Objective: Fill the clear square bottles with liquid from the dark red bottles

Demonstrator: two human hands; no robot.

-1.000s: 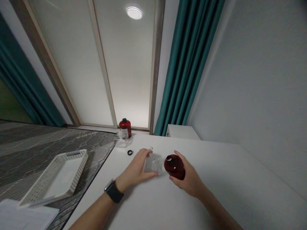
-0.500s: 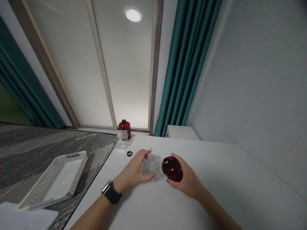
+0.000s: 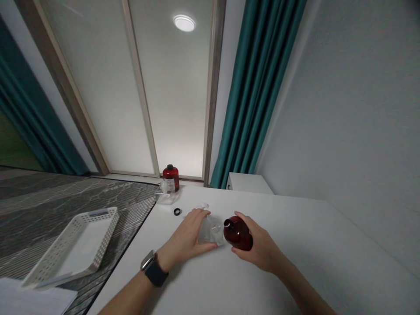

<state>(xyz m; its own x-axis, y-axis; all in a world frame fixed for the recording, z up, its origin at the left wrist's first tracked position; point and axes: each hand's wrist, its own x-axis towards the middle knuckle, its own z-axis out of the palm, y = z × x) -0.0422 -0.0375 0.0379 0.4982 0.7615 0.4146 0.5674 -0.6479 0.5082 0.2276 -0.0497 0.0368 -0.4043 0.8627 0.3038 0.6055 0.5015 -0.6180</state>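
My left hand (image 3: 188, 236) is wrapped round a small clear container (image 3: 211, 229) resting on the white table (image 3: 295, 262). My right hand (image 3: 259, 247) grips a dark red bottle (image 3: 238, 232), tilted with its open mouth toward the clear container and nearly touching it. A smartwatch sits on my left wrist (image 3: 152, 271). A black cap ring (image 3: 177, 211) lies on the table just beyond my left hand, and a small clear lid (image 3: 203, 204) lies near it.
A second red bottle with a black cap (image 3: 171, 177) and a clear box (image 3: 165, 193) stand at the table's far left corner. A white perforated tray (image 3: 77, 245) sits on the grey patterned floor to the left. Teal curtains and a grey wall close the right side.
The red bottle has tipped further over toward the clear container, its mouth moving closer to it. My left hand has turned the clear container slightly.
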